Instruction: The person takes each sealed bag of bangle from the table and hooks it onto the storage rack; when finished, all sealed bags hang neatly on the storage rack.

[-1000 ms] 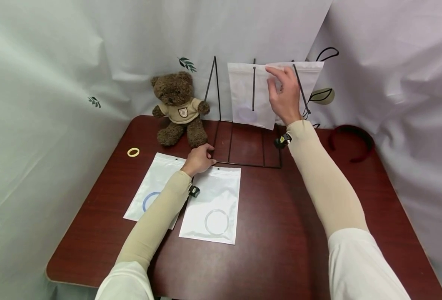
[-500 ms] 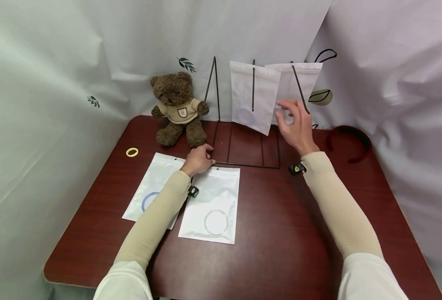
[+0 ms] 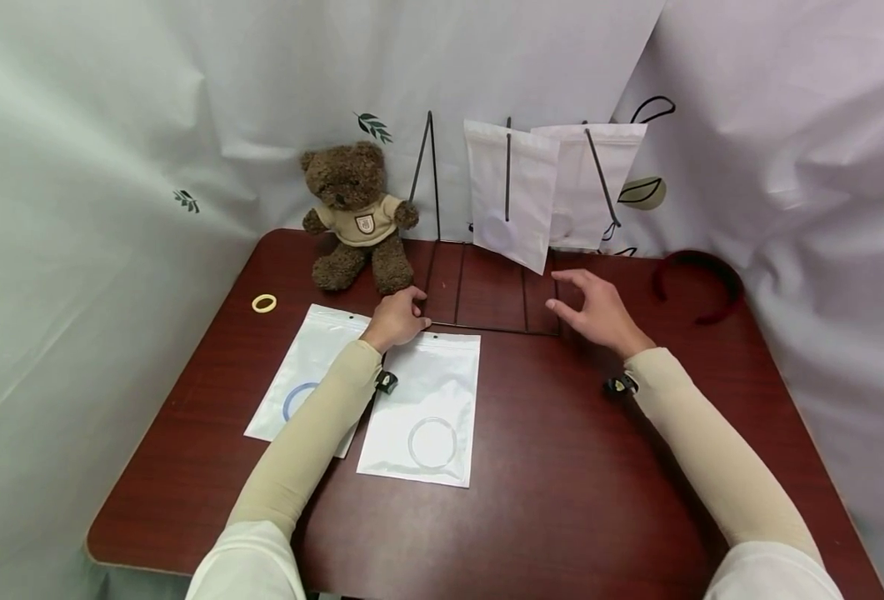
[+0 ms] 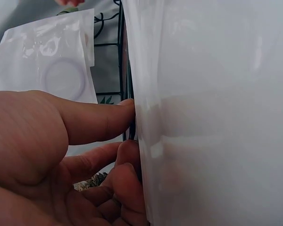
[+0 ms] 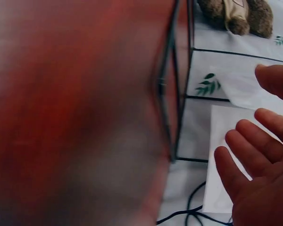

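Partly behind a sleeve (image 3: 308, 429), blue-ringed bag (image 3: 301, 358)

The left sleeve (image 3: 308, 433) hides part of a bag (image 3: 314, 346) and its blue ring (image 3: 290, 403); the badge (image 3: 365, 223) is too small to read. In the right wrist view the table (image 5: 61, 94) blurs, and the right hand (image 5: 266, 176) runs off the edge
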`<state>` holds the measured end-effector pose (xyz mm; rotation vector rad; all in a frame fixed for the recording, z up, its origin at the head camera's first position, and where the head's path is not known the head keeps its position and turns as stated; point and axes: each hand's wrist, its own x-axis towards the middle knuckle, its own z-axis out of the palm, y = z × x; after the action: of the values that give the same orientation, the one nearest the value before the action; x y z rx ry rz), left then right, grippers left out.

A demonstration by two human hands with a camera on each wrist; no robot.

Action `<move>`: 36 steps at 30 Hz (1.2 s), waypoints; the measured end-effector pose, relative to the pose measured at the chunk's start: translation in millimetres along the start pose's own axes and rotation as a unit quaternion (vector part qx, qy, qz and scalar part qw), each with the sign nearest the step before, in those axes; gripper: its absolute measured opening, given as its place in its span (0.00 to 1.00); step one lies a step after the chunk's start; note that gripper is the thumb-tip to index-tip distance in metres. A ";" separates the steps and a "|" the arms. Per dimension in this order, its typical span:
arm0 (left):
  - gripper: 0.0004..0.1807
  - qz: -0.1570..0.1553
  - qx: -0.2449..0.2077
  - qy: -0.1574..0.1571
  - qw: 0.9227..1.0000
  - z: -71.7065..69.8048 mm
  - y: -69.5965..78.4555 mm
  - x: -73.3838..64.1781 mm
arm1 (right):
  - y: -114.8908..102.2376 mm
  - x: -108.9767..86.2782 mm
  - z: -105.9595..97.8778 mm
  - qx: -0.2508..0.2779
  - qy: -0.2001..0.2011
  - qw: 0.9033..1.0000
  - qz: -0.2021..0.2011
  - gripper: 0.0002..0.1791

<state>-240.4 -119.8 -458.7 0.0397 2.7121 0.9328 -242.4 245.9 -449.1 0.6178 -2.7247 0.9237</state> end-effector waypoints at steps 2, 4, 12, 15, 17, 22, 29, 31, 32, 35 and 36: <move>0.27 -0.001 0.001 -0.001 1.000 0.1 0.1 -0.2 | 3.4 -6.0 2.0 0.000 -0.025 1.000 0.013 0.31; 0.27 -0.002 0.002 -0.001 1.000 0.2 -0.2 -0.5 | 7.1 -10.7 3.9 -0.002 -0.050 0.998 0.026 0.32; 0.28 -0.003 0.002 0.004 1.000 0.5 -2.9 -1.2 | 19.1 -15.2 7.3 -0.032 -0.148 0.987 0.050 0.37; 0.28 -0.004 0.000 0.001 1.000 0.4 -2.8 -1.6 | 21.5 -14.2 7.2 -0.043 -0.175 0.982 0.054 0.39; 0.28 -0.004 -0.001 0.001 1.000 0.2 -2.6 -1.8 | 23.0 -13.1 7.4 -0.045 -0.189 0.979 0.059 0.40; 0.28 -0.003 -0.008 0.001 1.000 -1.0 -2.3 -2.5 | 24.9 -11.4 6.9 -0.044 -0.217 0.973 0.060 0.41; 0.26 0.017 -0.035 0.014 0.999 -5.2 -9.8 -8.2 | 25.9 -11.8 5.1 -0.040 -0.229 0.971 0.065 0.41; 0.26 0.036 -0.045 0.022 0.998 -9.0 -13.4 -11.9 | 26.9 -11.5 4.2 -0.035 -0.232 0.970 0.068 0.42; 0.26 0.046 -0.049 0.024 0.997 -11.1 -15.5 -13.8 | 27.7 -11.5 3.7 -0.035 -0.233 0.969 0.071 0.42; 0.28 0.068 -0.056 0.025 0.996 -18.7 -21.9 -19.8 | 29.7 -11.1 2.5 -0.032 -0.232 0.969 0.076 0.41; 0.28 0.073 -0.054 0.024 0.996 -20.6 -24.5 -21.4 | 30.1 -10.8 1.8 -0.032 -0.233 0.969 0.077 0.42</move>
<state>-223.7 -154.0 -452.7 0.1992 2.7275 1.1355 -246.3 269.9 -470.0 0.6922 -3.2450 0.8012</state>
